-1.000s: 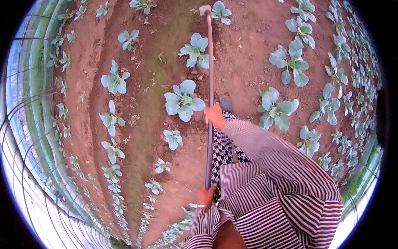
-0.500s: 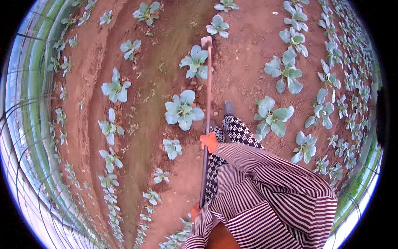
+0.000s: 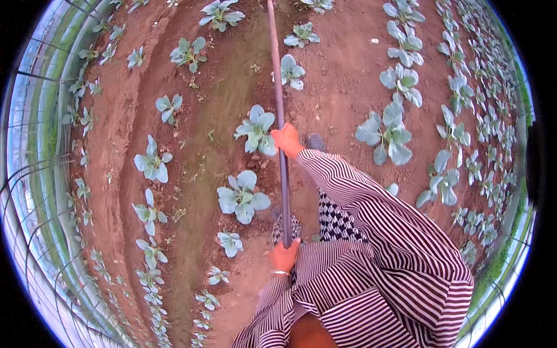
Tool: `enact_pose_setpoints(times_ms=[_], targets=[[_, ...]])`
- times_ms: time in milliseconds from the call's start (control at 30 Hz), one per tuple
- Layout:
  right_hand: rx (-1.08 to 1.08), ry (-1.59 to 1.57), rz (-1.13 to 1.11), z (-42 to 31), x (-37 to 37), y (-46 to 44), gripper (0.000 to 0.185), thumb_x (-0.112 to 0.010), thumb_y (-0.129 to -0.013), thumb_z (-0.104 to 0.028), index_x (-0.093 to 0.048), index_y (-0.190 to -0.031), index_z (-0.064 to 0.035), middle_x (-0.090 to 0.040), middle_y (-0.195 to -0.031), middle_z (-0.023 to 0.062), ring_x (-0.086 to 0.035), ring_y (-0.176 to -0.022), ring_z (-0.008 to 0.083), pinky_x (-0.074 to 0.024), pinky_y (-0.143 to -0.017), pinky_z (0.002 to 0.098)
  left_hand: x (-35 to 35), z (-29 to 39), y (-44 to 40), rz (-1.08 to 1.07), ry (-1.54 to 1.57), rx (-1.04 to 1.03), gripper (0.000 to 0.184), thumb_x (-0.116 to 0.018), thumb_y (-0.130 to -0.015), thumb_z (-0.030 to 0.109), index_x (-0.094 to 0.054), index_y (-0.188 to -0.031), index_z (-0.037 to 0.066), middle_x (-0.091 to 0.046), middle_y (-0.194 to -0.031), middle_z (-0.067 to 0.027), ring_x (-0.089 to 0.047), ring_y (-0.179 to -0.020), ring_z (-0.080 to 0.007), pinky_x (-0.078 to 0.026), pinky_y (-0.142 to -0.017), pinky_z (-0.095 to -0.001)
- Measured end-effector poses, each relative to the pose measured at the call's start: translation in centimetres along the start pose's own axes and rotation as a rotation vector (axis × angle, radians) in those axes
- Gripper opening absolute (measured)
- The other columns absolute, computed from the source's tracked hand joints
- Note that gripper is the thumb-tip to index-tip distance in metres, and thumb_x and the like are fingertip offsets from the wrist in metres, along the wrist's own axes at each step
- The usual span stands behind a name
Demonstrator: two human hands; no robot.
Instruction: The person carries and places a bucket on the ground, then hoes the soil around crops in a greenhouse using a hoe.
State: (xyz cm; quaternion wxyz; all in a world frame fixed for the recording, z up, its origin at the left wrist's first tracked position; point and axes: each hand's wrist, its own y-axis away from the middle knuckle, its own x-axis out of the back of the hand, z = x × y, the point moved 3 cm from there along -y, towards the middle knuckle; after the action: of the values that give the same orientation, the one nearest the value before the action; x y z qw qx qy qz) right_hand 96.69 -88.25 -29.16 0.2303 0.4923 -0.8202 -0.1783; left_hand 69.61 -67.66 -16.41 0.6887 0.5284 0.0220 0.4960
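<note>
A long-handled hoe [image 3: 282, 180] runs up the view, its head out of sight past the top edge. My right hand [image 3: 285, 139] is closed around the middle of the handle, arm stretched forward. Lower down, near my waist, my left hand [image 3: 284, 256] grips the handle's end, a bracelet at its wrist. A leafy blue-green plant [image 3: 256, 129] grows just left of my right hand. Another broad-leaved plant [image 3: 243, 196] stands left of the handle, between the two hands' heights.
Rows of similar plants [image 3: 392, 136] run along both sides on reddish-brown soil [image 3: 331, 104]. A greenish strip of ground [image 3: 212, 145] lies to the left. One shoe [image 3: 315, 142] shows beyond my right sleeve. Curved netting or sheeting [image 3: 35, 174] edges the far left.
Both hands have moved forward with the hoe, and its head has left the view at the top. My left hand, mostly hidden before, now shows. The nearby plants appear lower in view.
</note>
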Motion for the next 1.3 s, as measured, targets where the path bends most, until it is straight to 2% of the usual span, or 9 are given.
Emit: enact_pose_setpoints(times_ms=[100,200,467,600,667,933,1033,1167,1300], targets=[[-0.116,0.233,-0.063,-1.4,4.7,-4.6,0.026,-0.053,-0.072,-0.02,-0.05,-0.057,0.0016,-0.054,-0.05,0.0139,-0.053,-0.039,0.0272,-0.0443,-0.042,0.0362,-3.6,7.4,-1.3,-0.01,-0.053,0.04,0.049,-0.065,-0.07,0.048,-0.06,-0.076,0.0,-0.059,-0.064,-0.0194,-0.06,-0.062,-0.0315,-0.045,-0.058,-0.0398],[-0.034,0.558,-0.105,11.0,6.3,-6.7,0.032,-0.052,-0.073,-0.024,-0.051,-0.054,0.0013,-0.054,-0.05,0.0149,-0.055,-0.043,0.0278,-0.0456,-0.047,0.0372,-4.9,9.4,1.0,-0.227,-0.079,0.227,0.052,-0.064,-0.07,0.05,-0.06,-0.074,-0.001,-0.059,-0.064,-0.0195,-0.06,-0.061,-0.0315,-0.045,-0.058,-0.0399],[-0.589,-0.169,-0.149,2.8,6.3,4.5,0.023,-0.06,-0.075,-0.011,-0.04,-0.076,0.0021,-0.048,-0.055,0.0096,-0.05,-0.041,0.0178,-0.0393,-0.031,0.0336,0.4,7.6,8.6,-0.108,-0.105,0.295,0.04,-0.068,-0.07,0.042,-0.063,-0.078,0.003,-0.057,-0.055,-0.0132,-0.059,-0.052,-0.0212,-0.045,-0.051,-0.0357],[-0.422,-0.209,-0.22,1.5,6.4,0.9,0.02,-0.059,-0.072,-0.011,-0.044,-0.073,0.0033,-0.052,-0.053,0.0115,-0.052,-0.041,0.0195,-0.041,-0.034,0.0338,-0.5,12.7,5.7,-0.159,-0.172,0.287,0.041,-0.064,-0.073,0.041,-0.062,-0.082,0.001,-0.059,-0.065,-0.0195,-0.061,-0.063,-0.0288,-0.045,-0.057,-0.039],[-0.1,0.173,-0.052,3.8,5.7,-3.8,0.019,-0.057,-0.072,-0.013,-0.05,-0.07,0.0046,-0.055,-0.053,0.0137,-0.053,-0.041,0.0201,-0.0431,-0.038,0.0341,-3.0,11.8,3.3,-0.124,-0.024,0.286,0.043,-0.064,-0.073,0.041,-0.059,-0.079,-0.002,-0.059,-0.067,-0.0223,-0.061,-0.066,-0.0346,-0.045,-0.058,-0.0415],[-0.41,0.343,-0.242,5.4,9.0,-6.9,0.027,-0.056,-0.073,-0.021,-0.054,-0.061,0.003,-0.054,-0.048,0.0111,-0.053,-0.039,0.0194,-0.0428,-0.04,0.0355,-4.1,14.4,0.9,-0.34,-0.056,0.269,0.045,-0.063,-0.073,0.044,-0.06,-0.08,0.0,-0.059,-0.069,-0.0211,-0.06,-0.066,-0.0328,-0.046,-0.06,-0.0384],[-0.426,0.134,-0.168,7.2,7.0,-1.6,0.021,-0.056,-0.073,-0.015,-0.052,-0.062,0.0023,-0.05,-0.046,0.009,-0.05,-0.037,0.0188,-0.0403,-0.035,0.0355,-1.0,13.5,4.1,-0.257,-0.046,0.358,0.046,-0.064,-0.072,0.046,-0.059,-0.078,0.0,-0.059,-0.065,-0.0196,-0.061,-0.062,-0.0302,-0.045,-0.057,-0.0384],[-0.606,0.038,-0.066,6.1,5.9,5.3,0.017,-0.059,-0.072,-0.007,-0.047,-0.064,0.0007,-0.048,-0.049,0.0088,-0.048,-0.036,0.0192,-0.0378,-0.03,0.0349,-2.0,2.0,9.5,-0.005,-0.126,0.066,0.04,-0.065,-0.072,0.043,-0.064,-0.089,0.007,-0.059,-0.063,-0.0175,-0.06,-0.058,-0.0304,-0.045,-0.053,-0.0395],[-0.541,-0.189,-0.159,4.3,4.3,4.3,0.022,-0.06,-0.073,-0.008,-0.039,-0.075,-0.0024,-0.047,-0.053,0.0076,-0.046,-0.037,0.0172,-0.0381,-0.03,0.0331,-0.1,5.1,7.4,-0.1,-0.155,0.237,0.038,-0.067,-0.071,0.04,-0.064,-0.086,0.006,-0.059,-0.064,-0.0184,-0.062,-0.062,-0.0293,-0.045,-0.054,-0.0385]])
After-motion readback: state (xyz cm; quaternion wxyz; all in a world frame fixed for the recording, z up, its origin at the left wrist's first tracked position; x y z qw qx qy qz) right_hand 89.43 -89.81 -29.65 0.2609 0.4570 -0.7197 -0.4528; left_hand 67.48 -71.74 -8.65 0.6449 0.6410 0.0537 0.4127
